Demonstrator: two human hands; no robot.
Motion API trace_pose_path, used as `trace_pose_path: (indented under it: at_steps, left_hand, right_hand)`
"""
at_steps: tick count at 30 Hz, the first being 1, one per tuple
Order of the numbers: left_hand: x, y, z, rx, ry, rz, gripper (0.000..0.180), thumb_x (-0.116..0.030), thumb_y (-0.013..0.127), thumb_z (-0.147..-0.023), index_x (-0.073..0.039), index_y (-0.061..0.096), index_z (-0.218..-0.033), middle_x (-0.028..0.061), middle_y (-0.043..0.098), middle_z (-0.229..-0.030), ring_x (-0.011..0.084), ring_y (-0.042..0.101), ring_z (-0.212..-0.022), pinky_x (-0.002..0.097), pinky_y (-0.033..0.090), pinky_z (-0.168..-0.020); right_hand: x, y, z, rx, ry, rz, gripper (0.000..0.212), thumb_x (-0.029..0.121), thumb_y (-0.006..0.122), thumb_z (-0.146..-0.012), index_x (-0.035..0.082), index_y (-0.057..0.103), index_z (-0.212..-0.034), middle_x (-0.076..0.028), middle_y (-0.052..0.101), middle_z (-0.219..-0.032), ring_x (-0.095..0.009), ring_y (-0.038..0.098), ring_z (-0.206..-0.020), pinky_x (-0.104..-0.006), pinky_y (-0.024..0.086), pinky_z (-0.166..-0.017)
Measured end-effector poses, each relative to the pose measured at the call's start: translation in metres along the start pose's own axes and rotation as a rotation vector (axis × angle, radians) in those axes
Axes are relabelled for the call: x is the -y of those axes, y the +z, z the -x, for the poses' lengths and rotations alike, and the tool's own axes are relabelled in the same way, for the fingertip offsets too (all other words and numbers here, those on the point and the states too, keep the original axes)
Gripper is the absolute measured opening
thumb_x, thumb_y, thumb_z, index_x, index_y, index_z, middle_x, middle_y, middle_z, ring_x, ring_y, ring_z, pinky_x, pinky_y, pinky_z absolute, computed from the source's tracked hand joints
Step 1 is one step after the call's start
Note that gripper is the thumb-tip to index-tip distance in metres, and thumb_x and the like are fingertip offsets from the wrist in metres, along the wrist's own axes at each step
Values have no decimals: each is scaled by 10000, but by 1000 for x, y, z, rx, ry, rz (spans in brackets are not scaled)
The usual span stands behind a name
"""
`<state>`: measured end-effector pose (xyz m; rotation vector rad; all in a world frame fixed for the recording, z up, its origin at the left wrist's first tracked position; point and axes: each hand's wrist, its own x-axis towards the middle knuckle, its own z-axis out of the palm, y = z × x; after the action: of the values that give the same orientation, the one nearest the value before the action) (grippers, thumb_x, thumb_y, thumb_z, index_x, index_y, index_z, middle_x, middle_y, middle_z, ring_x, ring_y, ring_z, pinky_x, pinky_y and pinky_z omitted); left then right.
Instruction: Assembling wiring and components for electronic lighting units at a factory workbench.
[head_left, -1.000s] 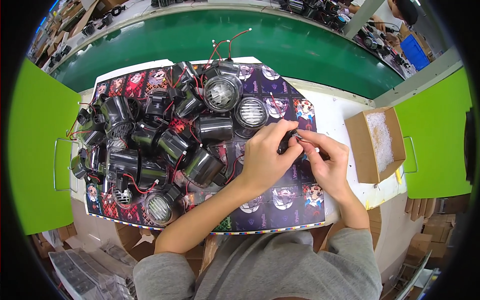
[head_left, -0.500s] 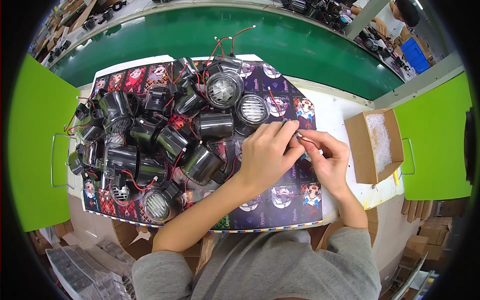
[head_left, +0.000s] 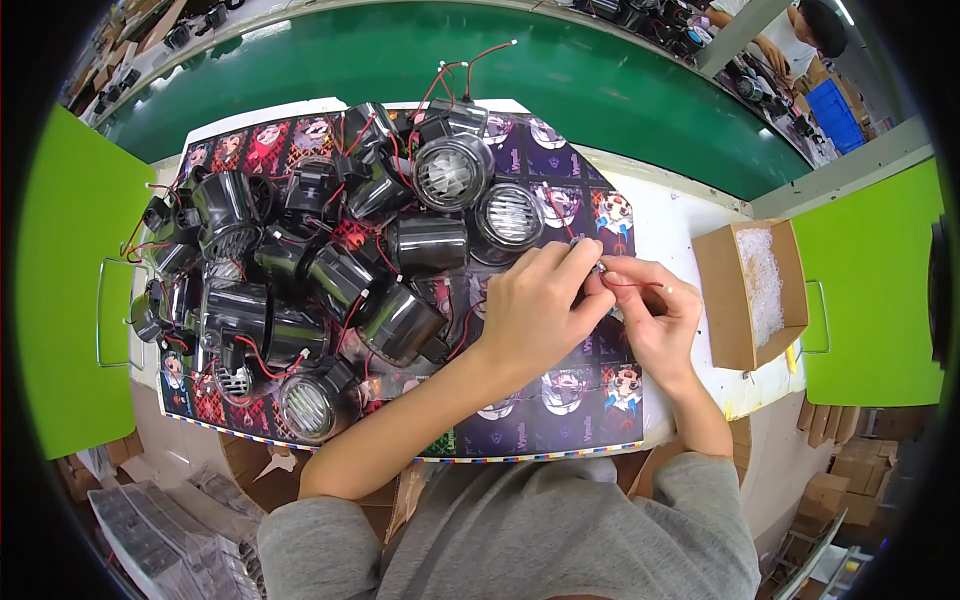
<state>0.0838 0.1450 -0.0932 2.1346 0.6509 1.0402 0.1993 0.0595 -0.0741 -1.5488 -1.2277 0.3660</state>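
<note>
My left hand is closed, fingertips pinched on a small dark part that its fingers mostly hide. Close against it, my right hand pinches the near end of a thin red wire, which runs across its fingers to a small white plug. Left of my hands lies a heap of black cylindrical fan housings with clear ends and red-and-black leads. The nearest one, a housing with a slatted clear end, sits just beyond my left hand.
A printed sheet covers the white worktable. At right stands an open cardboard box of small clear pieces. Green panels flank the table, with a green conveyor belt behind. Another person works at the far right.
My hands stay together in nearly the same place. The white plug end of the wire has swung up and to the right over my right fingers. The view has shifted slightly.
</note>
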Motion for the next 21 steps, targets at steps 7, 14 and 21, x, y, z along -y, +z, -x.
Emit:
trace_pose_path:
  at_steps: [7, 14, 21]
  left_hand:
    - [-2, 3, 3, 8, 66, -45, 257, -82, 627, -668, -52, 597, -922, 76, 621, -817, 246, 609, -718, 345, 500, -593]
    - [-1, 10, 5, -71, 245, -86, 290, -159, 659, -664, -62, 589, -928, 30, 512, -672, 195, 545, -619, 311, 441, -490]
    - [-9, 8, 8, -5, 236, -155, 380, -121, 686, -610, -52, 613, -977, 81, 592, -797, 237, 592, -728, 348, 482, -597]
  right_hand:
    - [23, -15, -6, 124, 89, 123, 185, -76, 574, -770, -19, 642, -933, -96, 667, -792, -129, 650, -740, -223, 509, -624]
    - [37, -29, -7, 222, 244, 178, 180, -92, 569, -750, -19, 631, -903, -72, 621, -658, -75, 608, -665, -212, 478, -605]
    - [38, -38, -10, 258, 291, 162, 108, -33, 615, -761, 2, 626, -863, -54, 513, -522, -36, 413, -473, -202, 356, -465]
